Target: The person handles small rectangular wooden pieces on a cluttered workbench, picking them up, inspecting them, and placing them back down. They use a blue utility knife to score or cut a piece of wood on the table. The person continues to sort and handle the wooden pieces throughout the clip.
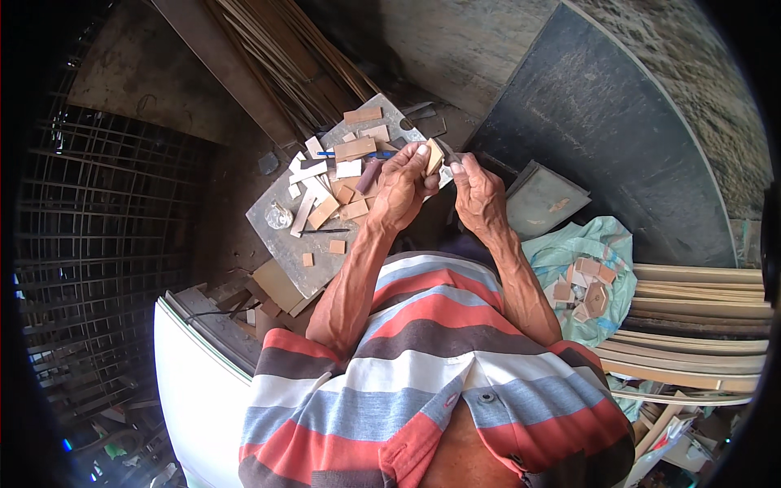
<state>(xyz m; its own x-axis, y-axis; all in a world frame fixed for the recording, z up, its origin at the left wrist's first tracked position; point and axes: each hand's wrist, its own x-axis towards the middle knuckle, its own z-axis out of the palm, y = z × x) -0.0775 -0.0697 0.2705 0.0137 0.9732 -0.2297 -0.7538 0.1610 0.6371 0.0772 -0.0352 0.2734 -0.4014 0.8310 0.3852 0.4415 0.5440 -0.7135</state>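
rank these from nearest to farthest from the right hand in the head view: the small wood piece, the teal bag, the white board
1. small wood piece: just left of the right hand, pinched in the left hand.
2. teal bag: to the right hand's lower right, holding wood offcuts.
3. white board: far lower left, beyond the left forearm.

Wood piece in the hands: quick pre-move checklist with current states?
1. Left hand grips wood piece: ok.
2. Right hand holds a thin tool at the piece: ok; tool type cannot tell.
3. Fingers out of the tool's path: cannot tell, too small.
4. Board has a bare patch near its lower end: ok.
5. Blue pen and scraps lie apart from the hands: ok.
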